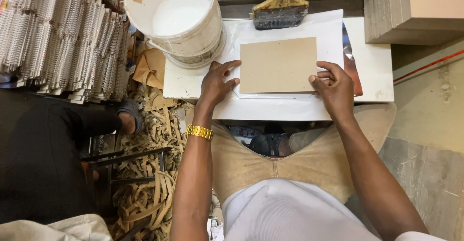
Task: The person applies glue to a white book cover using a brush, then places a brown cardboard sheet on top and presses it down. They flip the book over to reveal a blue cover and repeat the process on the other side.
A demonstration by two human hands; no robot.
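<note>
Brown card: a flat rectangular brown card [278, 64] is laid on a white sheet [290, 106], in the middle of the scene.
Left hand: the left hand [216, 82] is set at the card's left edge, fingers spread and fingertips touching the edge; the grip is apart, nothing is clasped. A gold bracelet [199, 132] is worn at the wrist.
Right hand: the right hand [335, 87] is set at the card's right edge near the near corner, fingers curled against it; the grip is loosely bent, pressed on the card and not clamped round it.
Worktop: a white board [374, 72] serves as worktop, resting over the person's lap; the sheet overhangs its near edge.
Bucket: a white bucket [193, 33] holding white liquid is stood at the far left corner of the board.
Brush: a wide brush [280, 10] with dark bristles is laid at the far edge, just beyond the card.
Stacked boards: a pile of grey boards [411, 11] is seen far right.
Spiral bindings: heaps of spiral-bound pads [63, 38] are piled far left.
Floor: brown paper strips [150, 192] are scattered at near left.
</note>
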